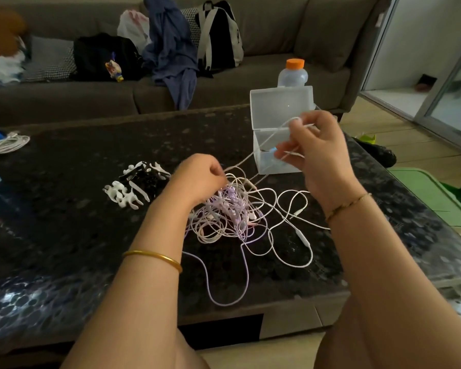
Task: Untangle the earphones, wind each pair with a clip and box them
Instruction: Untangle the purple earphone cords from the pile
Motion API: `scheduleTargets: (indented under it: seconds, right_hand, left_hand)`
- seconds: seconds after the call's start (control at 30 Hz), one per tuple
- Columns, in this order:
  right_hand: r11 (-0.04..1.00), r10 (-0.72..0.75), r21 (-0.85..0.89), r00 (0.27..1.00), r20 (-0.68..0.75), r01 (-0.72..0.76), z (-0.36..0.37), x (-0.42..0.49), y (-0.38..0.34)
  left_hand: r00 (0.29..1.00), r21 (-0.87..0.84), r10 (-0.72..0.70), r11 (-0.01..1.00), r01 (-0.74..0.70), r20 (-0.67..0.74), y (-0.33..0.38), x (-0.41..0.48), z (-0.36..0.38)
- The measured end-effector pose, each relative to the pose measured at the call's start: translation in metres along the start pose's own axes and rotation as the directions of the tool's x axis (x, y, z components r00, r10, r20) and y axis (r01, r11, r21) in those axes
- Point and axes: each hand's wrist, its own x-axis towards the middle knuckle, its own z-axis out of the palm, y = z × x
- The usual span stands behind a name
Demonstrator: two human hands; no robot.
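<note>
Dark mottled table [64, 214] fills most of my view, with a grey sofa [277, 35] behind it. Between my two forearms lies the tangle of earphones [224, 214]: white and lilac cords knotted in a heap, with loose loops spilling toward me and to the right.

One white strand [246, 155] rises from the heap's far edge and runs diagonally up and away to the right. I judge that line to be what the coming pull turns on.

My left hand [201, 177] sits at the heap's far-left edge, fingers curled and pinching cord where the strand leaves the heap. My right hand [317, 147] is raised above the table and pinches the strand's upper end between thumb and fingers. So the left hand is nearer the knot and anchors it, and the right hand draws.

A clear box [280, 105] stands just behind the right hand with its lid up. Black and white clips [136, 182] lie just left of the left hand. Untangling looks barely begun.
</note>
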Motion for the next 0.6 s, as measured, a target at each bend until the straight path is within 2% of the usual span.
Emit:
scheduleTargets:
  seconds: [0.03, 0.07, 0.13, 0.17, 0.23, 0.3, 0.37, 0.43, 0.5, 0.53, 0.6]
  right_hand:
    - [0.999, 0.030, 0.041, 0.999, -0.040, -0.029, -0.003, 0.002, 0.000]
    - [0.999, 0.021, -0.028, 0.996, -0.087, -0.023, -0.008, 0.005, 0.002]
    - [0.934, -0.089, -0.357, 0.982, -0.164, 0.025, -0.017, 0.012, 0.009]
    - [0.837, -0.140, -0.546, 0.975, -0.173, 0.023, -0.021, 0.015, 0.012]
    - [0.562, -0.149, -0.825, 0.972, -0.180, -0.067, -0.030, 0.020, 0.017]
    - [0.370, -0.054, -0.914, 0.979, -0.198, -0.165, -0.034, 0.021, 0.019]
    - [0.274, 0.044, -0.942, 0.981, -0.187, -0.192, -0.034, 0.022, 0.024]
    - [0.268, 0.109, -0.950, 0.985, -0.133, -0.158, -0.032, 0.020, 0.030]
    - [0.353, 0.137, -0.928, 0.988, -0.074, -0.118, -0.031, 0.019, 0.033]
    - [0.435, 0.148, -0.893, 0.987, -0.061, -0.120, -0.029, 0.018, 0.032]
    - [0.681, 0.186, -0.709, 0.980, -0.073, -0.182, -0.024, 0.015, 0.027]
  left_hand:
    - [0.999, 0.040, -0.032, 0.999, 0.033, -0.026, -0.003, 0.001, 0.001]
    - [0.996, 0.062, -0.064, 0.996, 0.068, -0.056, -0.007, 0.003, 0.001]
    - [0.980, 0.063, -0.150, 0.985, 0.159, -0.127, -0.012, 0.006, -0.001]
    - [0.964, 0.039, -0.206, 0.976, 0.216, -0.168, -0.014, 0.008, -0.003]
    - [0.915, -0.064, -0.292, 0.956, 0.286, -0.277, -0.020, 0.012, -0.008]
    - [0.889, -0.238, -0.291, 0.947, 0.216, -0.354, -0.020, 0.012, -0.009]
    - [0.917, -0.391, -0.219, 0.917, 0.076, -0.333, -0.010, 0.006, -0.010]
    - [0.952, -0.512, -0.187, 0.858, 0.039, -0.241, 0.004, -0.001, -0.012]
    - [0.972, -0.610, -0.214, 0.784, 0.110, -0.101, 0.011, 0.000, -0.015]
    - [0.976, -0.628, -0.217, 0.764, 0.149, -0.032, 0.012, 0.001, -0.016]
    - [0.982, -0.574, -0.187, 0.800, 0.176, 0.039, 0.011, -0.001, -0.015]
